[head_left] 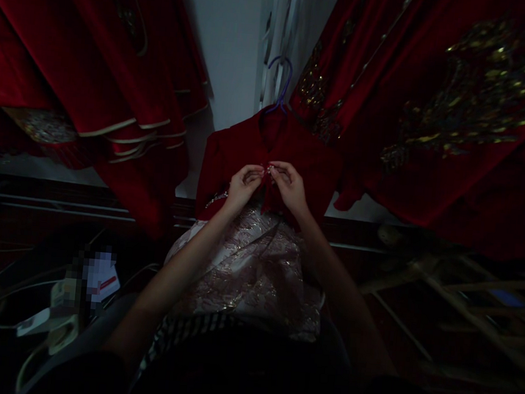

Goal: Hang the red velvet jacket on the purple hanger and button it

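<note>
A small dark red jacket (312,158) hangs on a purple hanger (279,79) in the middle of the view, over a pale gold patterned skirt (247,269). My left hand (244,186) and my right hand (288,186) meet at the jacket's front opening. Both hands pinch the cloth edges there with curled fingers. What lies between the fingertips is too small and dark to make out.
Red garments with cream trim (116,86) hang at the left, and red garments with gold embroidery (472,111) at the right. A white wall (234,47) stands behind. White cables and a plug strip (49,319) lie at the lower left; a wooden frame (466,288) sits right.
</note>
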A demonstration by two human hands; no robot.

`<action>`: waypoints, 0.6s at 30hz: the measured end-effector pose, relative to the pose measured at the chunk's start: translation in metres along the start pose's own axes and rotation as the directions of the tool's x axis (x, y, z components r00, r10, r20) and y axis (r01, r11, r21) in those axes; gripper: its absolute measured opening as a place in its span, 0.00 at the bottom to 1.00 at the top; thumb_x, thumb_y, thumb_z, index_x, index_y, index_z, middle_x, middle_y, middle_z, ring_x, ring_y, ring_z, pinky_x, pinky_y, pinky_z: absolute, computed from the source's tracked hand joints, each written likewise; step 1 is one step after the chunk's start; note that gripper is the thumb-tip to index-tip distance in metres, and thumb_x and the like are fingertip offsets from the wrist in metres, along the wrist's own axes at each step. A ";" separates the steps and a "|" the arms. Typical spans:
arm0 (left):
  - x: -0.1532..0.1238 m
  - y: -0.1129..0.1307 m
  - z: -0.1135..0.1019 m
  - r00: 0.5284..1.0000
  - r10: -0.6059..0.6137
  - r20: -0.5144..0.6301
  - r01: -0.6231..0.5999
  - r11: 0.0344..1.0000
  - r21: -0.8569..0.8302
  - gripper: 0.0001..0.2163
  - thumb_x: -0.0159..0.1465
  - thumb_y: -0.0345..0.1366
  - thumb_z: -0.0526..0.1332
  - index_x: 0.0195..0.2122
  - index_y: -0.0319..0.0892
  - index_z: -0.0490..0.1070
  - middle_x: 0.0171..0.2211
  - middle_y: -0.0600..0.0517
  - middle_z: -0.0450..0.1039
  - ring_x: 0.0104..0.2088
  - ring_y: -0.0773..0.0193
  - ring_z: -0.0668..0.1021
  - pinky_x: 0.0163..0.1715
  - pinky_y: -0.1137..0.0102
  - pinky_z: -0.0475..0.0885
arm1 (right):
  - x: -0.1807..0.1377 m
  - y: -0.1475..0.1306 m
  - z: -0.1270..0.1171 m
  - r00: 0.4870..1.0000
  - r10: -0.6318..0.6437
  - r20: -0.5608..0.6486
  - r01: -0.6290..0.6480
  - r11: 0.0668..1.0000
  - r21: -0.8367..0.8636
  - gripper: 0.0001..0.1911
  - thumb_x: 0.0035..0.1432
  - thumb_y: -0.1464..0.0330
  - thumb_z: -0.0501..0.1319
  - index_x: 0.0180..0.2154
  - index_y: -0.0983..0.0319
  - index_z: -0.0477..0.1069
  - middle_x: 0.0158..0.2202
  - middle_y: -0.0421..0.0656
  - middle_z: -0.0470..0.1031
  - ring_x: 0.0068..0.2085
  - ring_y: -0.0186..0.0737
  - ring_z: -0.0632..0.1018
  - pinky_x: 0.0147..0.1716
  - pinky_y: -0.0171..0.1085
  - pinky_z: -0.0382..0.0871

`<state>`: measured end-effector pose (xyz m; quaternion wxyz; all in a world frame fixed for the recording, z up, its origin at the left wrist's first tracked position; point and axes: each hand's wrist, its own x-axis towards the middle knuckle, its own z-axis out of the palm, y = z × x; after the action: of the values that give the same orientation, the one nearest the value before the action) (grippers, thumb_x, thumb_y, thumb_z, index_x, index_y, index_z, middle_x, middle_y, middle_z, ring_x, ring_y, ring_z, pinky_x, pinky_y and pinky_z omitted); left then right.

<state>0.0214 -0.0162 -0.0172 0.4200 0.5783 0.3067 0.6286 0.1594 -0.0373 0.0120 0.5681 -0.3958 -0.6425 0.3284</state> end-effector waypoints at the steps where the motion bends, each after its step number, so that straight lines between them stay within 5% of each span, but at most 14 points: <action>1: 0.001 0.001 -0.001 1.000 0.007 -0.003 -0.007 1.000 -0.006 0.11 0.54 0.35 0.64 0.38 0.42 0.71 0.38 0.48 0.76 0.41 0.63 0.78 0.46 0.65 0.72 | 0.001 0.001 0.000 1.000 -0.021 -0.005 0.021 1.000 0.006 0.19 0.57 0.53 0.58 0.45 0.56 0.68 0.44 0.44 0.74 0.43 0.40 0.76 0.44 0.41 0.72; 12: 0.000 0.008 0.005 0.999 -0.011 -0.050 0.005 0.993 -0.117 0.13 0.51 0.38 0.69 0.36 0.39 0.74 0.36 0.49 0.78 0.38 0.65 0.79 0.45 0.67 0.72 | -0.001 0.006 0.005 0.956 -0.245 -0.163 0.183 0.928 -0.323 0.13 0.62 0.60 0.55 0.43 0.59 0.70 0.43 0.45 0.74 0.39 0.34 0.76 0.38 0.34 0.73; 18: 0.007 0.003 0.007 0.997 0.008 -0.081 -0.014 0.997 -0.071 0.13 0.50 0.39 0.70 0.33 0.38 0.74 0.34 0.48 0.77 0.34 0.66 0.78 0.41 0.68 0.73 | -0.002 0.006 0.004 0.958 -0.241 -0.157 0.186 0.936 -0.300 0.14 0.61 0.60 0.57 0.43 0.60 0.72 0.42 0.44 0.75 0.36 0.33 0.77 0.34 0.33 0.75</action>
<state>0.0278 -0.0122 -0.0100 0.4242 0.5388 0.2976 0.6641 0.1565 -0.0361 0.0053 0.5973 -0.4299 -0.6645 0.1302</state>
